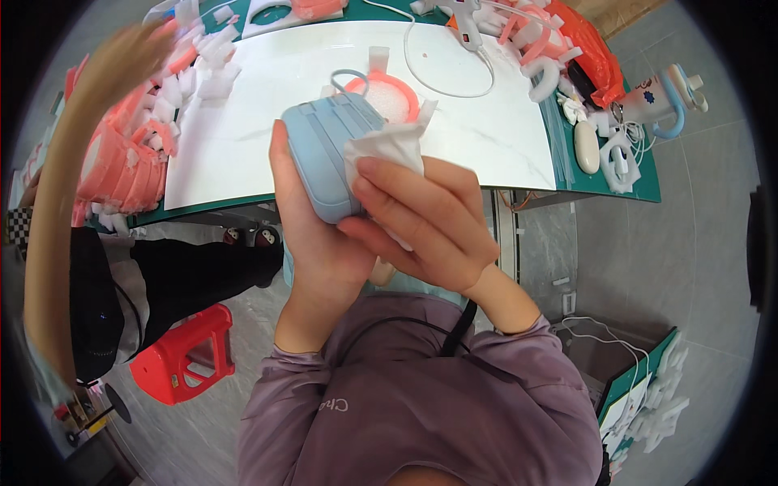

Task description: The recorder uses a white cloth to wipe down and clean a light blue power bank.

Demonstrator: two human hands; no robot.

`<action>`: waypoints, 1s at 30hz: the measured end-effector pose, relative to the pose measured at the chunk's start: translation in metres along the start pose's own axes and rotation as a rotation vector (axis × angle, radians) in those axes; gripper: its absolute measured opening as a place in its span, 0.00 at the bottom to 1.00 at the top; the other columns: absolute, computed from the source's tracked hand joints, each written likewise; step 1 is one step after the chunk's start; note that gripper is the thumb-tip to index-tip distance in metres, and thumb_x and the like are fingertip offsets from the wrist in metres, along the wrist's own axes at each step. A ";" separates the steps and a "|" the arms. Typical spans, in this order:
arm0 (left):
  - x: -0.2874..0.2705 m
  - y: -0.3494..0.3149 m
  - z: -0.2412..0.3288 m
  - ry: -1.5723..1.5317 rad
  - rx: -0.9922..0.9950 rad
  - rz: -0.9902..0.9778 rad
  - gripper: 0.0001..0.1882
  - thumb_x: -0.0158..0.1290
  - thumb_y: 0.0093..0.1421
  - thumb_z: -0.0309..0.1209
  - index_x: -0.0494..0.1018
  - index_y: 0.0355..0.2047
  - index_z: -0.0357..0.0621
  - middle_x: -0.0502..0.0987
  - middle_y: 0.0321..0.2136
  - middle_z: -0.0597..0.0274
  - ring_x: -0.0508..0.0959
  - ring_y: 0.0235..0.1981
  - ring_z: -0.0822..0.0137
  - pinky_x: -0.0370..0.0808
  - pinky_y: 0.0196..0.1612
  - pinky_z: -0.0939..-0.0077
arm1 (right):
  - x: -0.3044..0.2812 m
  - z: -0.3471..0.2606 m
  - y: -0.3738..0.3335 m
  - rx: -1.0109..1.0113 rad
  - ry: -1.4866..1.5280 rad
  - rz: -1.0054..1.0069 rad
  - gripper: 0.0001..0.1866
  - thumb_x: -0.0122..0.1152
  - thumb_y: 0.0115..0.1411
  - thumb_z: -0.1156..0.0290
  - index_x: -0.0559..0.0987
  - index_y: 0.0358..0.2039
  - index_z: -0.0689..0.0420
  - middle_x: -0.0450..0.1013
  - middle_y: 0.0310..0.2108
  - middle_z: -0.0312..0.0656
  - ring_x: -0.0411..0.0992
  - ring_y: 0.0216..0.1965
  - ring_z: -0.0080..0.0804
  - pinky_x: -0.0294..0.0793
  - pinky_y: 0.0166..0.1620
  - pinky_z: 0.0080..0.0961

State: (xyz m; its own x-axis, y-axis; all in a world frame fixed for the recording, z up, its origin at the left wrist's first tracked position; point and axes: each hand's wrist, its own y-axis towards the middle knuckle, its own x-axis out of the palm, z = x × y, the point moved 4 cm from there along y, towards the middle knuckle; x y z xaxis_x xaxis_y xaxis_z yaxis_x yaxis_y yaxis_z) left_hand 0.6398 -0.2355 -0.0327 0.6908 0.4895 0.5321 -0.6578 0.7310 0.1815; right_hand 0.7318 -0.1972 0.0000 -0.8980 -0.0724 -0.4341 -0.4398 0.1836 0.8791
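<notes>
A light blue rounded case (312, 162) with a loop strap (340, 74) rests tilted in my left hand (312, 247), whose fingers wrap round its side and underside. My right hand (438, 215) pinches a crumpled white tissue (397, 146) and presses it to the right side of the case. Part of that side is hidden behind the tissue and fingers. Just beyond the case, a pink foam ring (412, 95) with a white middle lies on the white board (259, 73).
Pink and white foam pieces (130, 162) are heaped at the left. Another person's arm (69, 154) reaches over them. A glue gun (466, 24) with a white cable lies at the back right. A tumbler (648, 97) sits at the right; a red stool (182, 356) stands below left.
</notes>
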 end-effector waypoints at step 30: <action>0.060 0.053 0.030 -0.115 -0.252 -0.379 0.18 0.38 0.56 0.37 0.57 0.43 0.39 0.65 0.30 0.61 0.67 0.30 0.73 0.64 0.33 0.83 | 0.015 0.025 -0.046 1.157 1.669 0.152 0.15 0.51 0.51 0.70 0.67 0.38 0.66 0.68 0.37 0.42 0.66 0.39 0.27 0.63 0.43 0.24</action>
State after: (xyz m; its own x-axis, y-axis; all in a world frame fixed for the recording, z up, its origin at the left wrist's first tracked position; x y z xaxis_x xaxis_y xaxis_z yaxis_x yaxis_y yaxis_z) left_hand 0.6369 -0.1817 0.0335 0.8216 0.1200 0.5573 -0.2620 0.9477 0.1821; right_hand 0.7391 -0.1822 -0.0520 -0.3533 -0.5227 0.7759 -0.7669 0.6368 0.0798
